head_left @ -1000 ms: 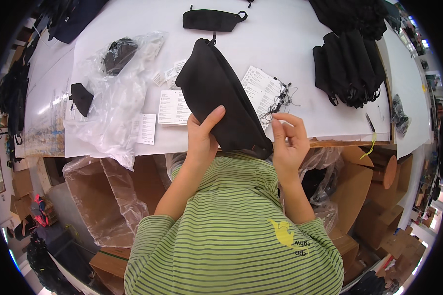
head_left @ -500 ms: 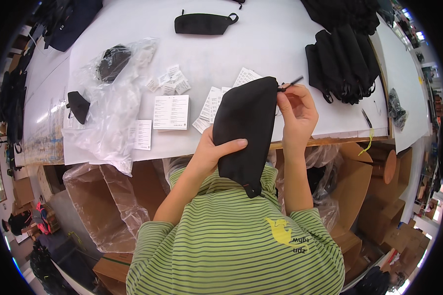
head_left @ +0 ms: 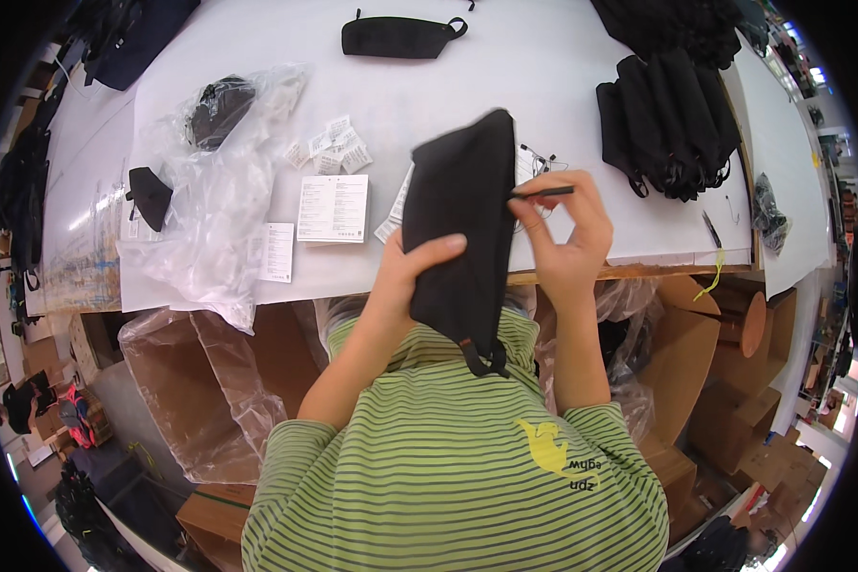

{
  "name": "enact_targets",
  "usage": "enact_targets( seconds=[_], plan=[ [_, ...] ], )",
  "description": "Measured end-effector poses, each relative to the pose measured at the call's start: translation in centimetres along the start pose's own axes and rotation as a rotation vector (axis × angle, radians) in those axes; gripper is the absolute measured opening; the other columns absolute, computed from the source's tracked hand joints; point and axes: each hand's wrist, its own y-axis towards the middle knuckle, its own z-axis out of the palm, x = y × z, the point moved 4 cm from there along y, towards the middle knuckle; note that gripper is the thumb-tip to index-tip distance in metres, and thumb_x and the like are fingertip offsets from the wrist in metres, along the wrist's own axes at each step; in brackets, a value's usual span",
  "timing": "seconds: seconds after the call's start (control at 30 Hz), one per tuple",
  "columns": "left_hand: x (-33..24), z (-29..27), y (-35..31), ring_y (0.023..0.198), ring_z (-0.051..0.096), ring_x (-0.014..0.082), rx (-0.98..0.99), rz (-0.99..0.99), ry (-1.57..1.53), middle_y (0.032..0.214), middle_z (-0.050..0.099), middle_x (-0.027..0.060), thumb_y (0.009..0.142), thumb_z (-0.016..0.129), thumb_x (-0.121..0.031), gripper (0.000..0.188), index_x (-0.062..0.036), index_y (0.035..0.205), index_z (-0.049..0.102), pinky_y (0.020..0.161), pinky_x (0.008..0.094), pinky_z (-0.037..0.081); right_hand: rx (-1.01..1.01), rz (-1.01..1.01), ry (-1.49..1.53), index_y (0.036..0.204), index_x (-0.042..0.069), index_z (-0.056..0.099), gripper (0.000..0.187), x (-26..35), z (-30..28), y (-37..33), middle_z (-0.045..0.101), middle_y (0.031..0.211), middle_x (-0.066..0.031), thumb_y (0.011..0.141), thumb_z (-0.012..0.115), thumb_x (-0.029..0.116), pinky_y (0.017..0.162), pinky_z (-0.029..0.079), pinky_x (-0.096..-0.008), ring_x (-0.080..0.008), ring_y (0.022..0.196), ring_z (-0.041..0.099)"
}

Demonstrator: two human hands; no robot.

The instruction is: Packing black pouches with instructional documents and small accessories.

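Observation:
My left hand [head_left: 405, 281] grips a black fabric zip pouch [head_left: 462, 210], thumb laid over the front and the fingers hidden behind. The pouch stands tilted over the table's near edge, a small loop hanging at its lower end. Thumb and forefinger of my right hand [head_left: 577, 238] pinch a dark cord zip pull [head_left: 548, 192] partway along the pouch's right edge. Just beyond that hand, thin black strings [head_left: 536, 157] lie on the table. White printed tags [head_left: 396, 212] show partly from behind the pouch.
Left of the pouch lie a stack of white printed cards [head_left: 334, 210], small labels [head_left: 332, 145] and clear plastic bags [head_left: 214, 205]. Another black pouch [head_left: 400, 38] lies at the far side. Black pouches [head_left: 667, 129] are piled right, near snips [head_left: 711, 231]. Cardboard boxes [head_left: 725, 400] stand below the table.
My right hand has drawn the zip pull from the pouch's top corner down along its right edge. The pouch has shifted slightly left and away from me.

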Motion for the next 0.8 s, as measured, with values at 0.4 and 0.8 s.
enact_targets(
  seconds=[0.4, 0.8],
  plan=[
    [-1.7, -2.7, 2.5, 0.077, 0.067, 0.0196, -0.034, 0.015, -0.338, 0.090, 0.068, 0.0115, 0.085, 0.056, -0.014, 0.024, 0.0017, 0.102, 0.062, 0.068, 0.0296, 0.056, 0.418, 0.028, 0.256, 0.075, 0.004, 0.066, 0.014, 3.0, 1.9, -2.4, 0.061, 0.078, -0.0028, 0.064, 0.074, 0.002, 0.062, 0.043, -0.0286, -0.0190, 0.071, 0.053],
    [-2.1, -3.2, 3.0, 0.097, 0.062, 0.0187, -0.206, 0.188, -0.224, 0.108, 0.063, 0.0093, 0.090, 0.058, -0.022, 0.033, -0.0009, 0.115, 0.055, 0.085, 0.0330, 0.051, 0.330, 0.327, 0.136, 0.110, 0.004, 0.058, 0.036, -1.0, 0.2, -2.4, 0.060, 0.101, -0.0045, 0.078, 0.071, 0.013, 0.070, 0.044, -0.0275, -0.0171, 0.080, 0.056]
  ],
)
